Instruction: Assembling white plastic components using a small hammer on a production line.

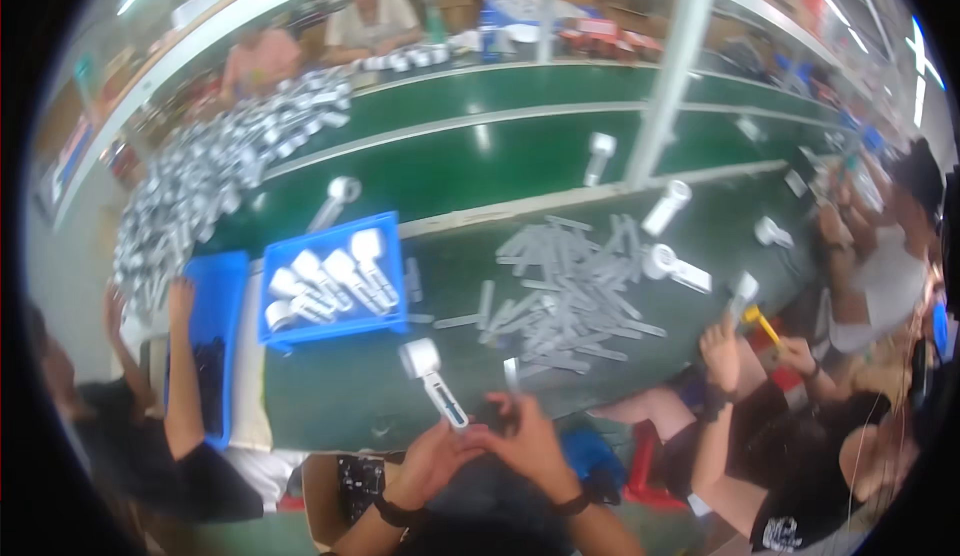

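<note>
A white handheld device with a round head and a straight handle, like a small handheld fan (436,388), points up and away from me over the near edge of the bench. My left hand (432,464) is closed on the lower end of its handle, where a long slot shows dark and greenish parts inside. My right hand (528,448) is closed beside it, its fingers bent, with a thin pale strip (512,374) standing up from them. Fingertips of both hands meet near the handle's end. Blur hides the finer parts.
A blue bin (330,331) of similar white devices stands ahead left, beside a loose pile of grey strips (565,291). More devices (667,206) lie along the green conveyor (480,171). Co-workers sit on both sides; one on the right holds a yellow-headed tool (762,324).
</note>
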`<state>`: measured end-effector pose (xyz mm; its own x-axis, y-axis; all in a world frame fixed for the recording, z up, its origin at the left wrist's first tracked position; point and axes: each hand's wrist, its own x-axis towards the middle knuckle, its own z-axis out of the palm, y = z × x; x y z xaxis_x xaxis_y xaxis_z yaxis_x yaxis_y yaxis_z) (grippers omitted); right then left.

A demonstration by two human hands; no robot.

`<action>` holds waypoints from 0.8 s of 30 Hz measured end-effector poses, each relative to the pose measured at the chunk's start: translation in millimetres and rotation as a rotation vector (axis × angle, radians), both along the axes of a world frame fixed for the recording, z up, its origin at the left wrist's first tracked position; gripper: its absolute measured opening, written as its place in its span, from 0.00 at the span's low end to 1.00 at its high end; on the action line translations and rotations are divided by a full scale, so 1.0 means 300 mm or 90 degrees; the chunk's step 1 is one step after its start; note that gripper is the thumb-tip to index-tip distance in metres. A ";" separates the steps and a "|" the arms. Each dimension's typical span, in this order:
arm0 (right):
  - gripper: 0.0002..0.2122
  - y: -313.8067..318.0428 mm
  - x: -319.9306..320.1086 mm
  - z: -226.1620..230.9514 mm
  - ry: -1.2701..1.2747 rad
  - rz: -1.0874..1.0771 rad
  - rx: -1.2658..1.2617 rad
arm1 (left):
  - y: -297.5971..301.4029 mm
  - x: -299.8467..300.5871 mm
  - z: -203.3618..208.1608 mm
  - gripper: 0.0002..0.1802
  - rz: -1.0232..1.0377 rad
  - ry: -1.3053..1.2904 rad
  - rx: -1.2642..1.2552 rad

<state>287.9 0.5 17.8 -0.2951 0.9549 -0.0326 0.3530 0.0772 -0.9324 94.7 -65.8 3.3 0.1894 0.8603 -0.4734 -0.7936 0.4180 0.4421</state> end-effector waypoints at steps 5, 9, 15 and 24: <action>0.24 -0.007 -0.034 -0.009 0.036 0.045 -0.042 | 0.000 0.070 -0.037 0.29 -0.024 0.255 -0.013; 0.12 0.078 0.008 -0.018 -0.034 0.094 -0.064 | -0.029 0.013 0.063 0.22 -0.264 0.579 0.018; 0.26 0.118 0.031 -0.032 0.074 0.064 0.050 | 0.006 -0.027 0.248 0.13 -0.112 0.737 0.081; 0.10 -0.179 0.308 -0.126 0.215 -0.334 -0.160 | 0.498 0.347 0.253 0.11 -0.150 1.159 0.712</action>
<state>380.3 -53.1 -20.0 0.1732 0.9501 -0.2594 -0.0302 -0.2581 -0.9656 198.9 83.7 79.2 0.3474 0.8696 0.3509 0.6994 -0.4896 0.5208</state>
